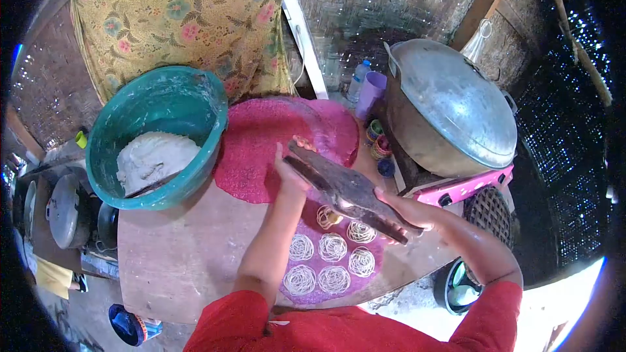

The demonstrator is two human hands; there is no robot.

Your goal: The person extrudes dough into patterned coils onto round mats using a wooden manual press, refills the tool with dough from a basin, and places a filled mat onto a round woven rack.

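Note:
A dark wooden dough press [342, 186] with two long handles is held slantwise over the table. At its upper left end, my left hand [291, 171] is wrapped round the handles. My right hand [411, 212] grips the lower right end. Below the press lies a purple round mat [345, 293] bearing several lacy nests of pale dough strands [333, 247]. One nest [328, 216], partly under the press, has a brownish lump on it. Whether dough is coming out of the press is hidden from this angle.
A teal basin [156, 202] with white dough [158, 160] stands left on the table [176, 254]. Pink round mats [251, 169] lie behind. At right, a large lidded pot [450, 104] sits on a pink stove [456, 189], near a purple cup [372, 91] and a bottle [358, 81].

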